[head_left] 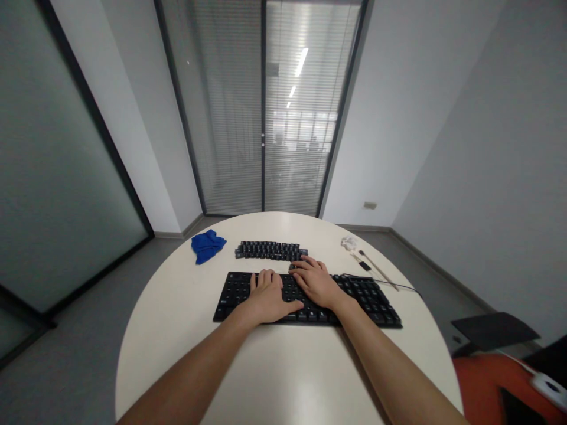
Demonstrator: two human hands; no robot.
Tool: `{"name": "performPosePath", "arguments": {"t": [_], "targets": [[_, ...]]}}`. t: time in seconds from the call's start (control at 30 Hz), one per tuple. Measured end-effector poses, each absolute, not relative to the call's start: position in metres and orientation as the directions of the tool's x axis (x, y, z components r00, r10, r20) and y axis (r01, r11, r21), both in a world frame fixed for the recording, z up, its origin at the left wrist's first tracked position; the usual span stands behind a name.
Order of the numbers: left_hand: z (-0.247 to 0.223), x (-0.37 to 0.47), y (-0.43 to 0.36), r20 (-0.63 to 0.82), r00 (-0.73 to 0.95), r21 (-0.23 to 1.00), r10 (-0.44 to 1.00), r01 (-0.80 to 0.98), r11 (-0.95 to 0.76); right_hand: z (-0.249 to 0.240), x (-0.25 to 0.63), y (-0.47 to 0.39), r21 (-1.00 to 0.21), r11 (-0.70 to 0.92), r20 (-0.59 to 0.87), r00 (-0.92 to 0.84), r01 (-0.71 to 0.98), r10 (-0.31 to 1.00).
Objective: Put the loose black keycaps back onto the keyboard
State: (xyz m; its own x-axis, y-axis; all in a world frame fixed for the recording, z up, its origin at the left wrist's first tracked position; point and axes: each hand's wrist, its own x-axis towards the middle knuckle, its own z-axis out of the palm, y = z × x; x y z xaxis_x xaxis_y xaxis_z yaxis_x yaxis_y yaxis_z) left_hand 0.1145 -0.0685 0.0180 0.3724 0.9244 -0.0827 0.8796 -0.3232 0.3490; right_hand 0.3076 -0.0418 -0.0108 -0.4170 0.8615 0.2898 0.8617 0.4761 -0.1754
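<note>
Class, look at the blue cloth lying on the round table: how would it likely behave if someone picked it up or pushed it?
The blue cloth lies crumpled in soft folds, so it would probably hang floppy when lifted. It looks thin, so likely light. Pushed across the smooth white table, it would probably bunch up or slide rather than roll.

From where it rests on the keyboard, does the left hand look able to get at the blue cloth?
Probably yes. The left hand lies flat on the black keyboard, and the blue cloth sits to its far left on the white table, with only bare tabletop between them.
</note>
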Motion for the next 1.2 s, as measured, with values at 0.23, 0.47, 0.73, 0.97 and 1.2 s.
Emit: {"name": "performPosePath", "arguments": {"t": [0.23, 0.47, 0.73, 0.97, 1.2], "targets": [[0.017, 0.113, -0.069, -0.070, 0.383, 0.360, 0.921, 0.871, -0.335, 0.004, 0.309, -0.047, -0.374, 0.478, 0.409, -0.321, 0.795, 0.854], [0.017, 0.112, -0.069, -0.045, 0.387, 0.362, 0.921, 0.865, -0.346, 0.021, 0.335, -0.070, -0.722, 0.402, 0.287, -0.285, 0.563, 0.915], [0.016, 0.112, -0.068, -0.054, 0.380, 0.347, 0.923, 0.874, -0.340, 0.025, 0.344, -0.077, -0.763, 0.331, 0.052, -0.457, 0.556, 0.888], [0.017, 0.112, -0.069, -0.055, 0.382, 0.348, 0.922, 0.873, -0.341, 0.018, 0.344, -0.076, -0.736, 0.367, 0.061, -0.484, 0.570, 0.873], [0.015, 0.111, -0.068, -0.047, 0.388, 0.353, 0.920, 0.868, -0.348, 0.022, 0.341, -0.078, -0.709, 0.389, 0.049, -0.510, 0.587, 0.859]]}}
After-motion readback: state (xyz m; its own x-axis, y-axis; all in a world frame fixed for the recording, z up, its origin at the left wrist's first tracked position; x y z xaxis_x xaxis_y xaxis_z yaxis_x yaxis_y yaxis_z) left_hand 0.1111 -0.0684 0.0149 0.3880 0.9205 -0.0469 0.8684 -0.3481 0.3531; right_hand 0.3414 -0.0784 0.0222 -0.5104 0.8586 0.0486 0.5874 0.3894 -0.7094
